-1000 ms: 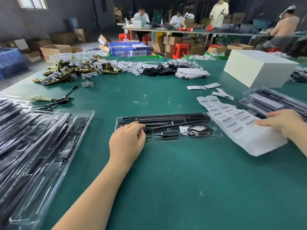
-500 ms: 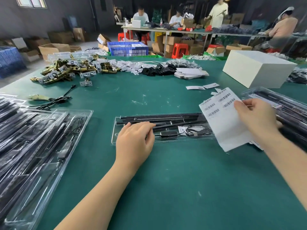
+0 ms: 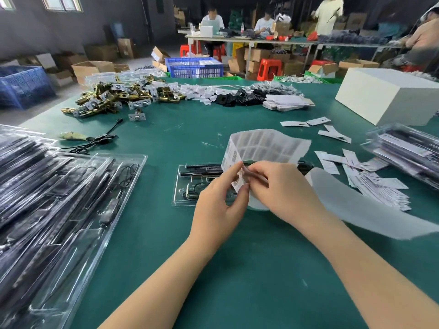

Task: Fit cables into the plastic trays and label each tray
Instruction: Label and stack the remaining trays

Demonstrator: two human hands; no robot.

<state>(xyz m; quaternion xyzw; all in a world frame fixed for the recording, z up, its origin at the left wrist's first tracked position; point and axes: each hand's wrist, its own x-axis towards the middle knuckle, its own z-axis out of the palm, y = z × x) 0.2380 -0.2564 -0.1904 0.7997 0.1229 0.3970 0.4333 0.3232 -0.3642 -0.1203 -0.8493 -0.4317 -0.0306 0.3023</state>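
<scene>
- The clear plastic tray [image 3: 190, 186] lies mid-desk, cables already seated in it, with no label on the part you can see; your hands hide the rest.
- Your left hand [image 3: 218, 205] pinches a barcode label [image 3: 238, 180], its grip closed on the sticker's edge.
- Your right hand [image 3: 282, 191] holds the label sheet [image 3: 266, 146] curled above the tray.
- Filled trays [image 3: 59, 198] crowd the desk's left edge; more [image 3: 408, 153] are stacked at the right edge.
</scene>
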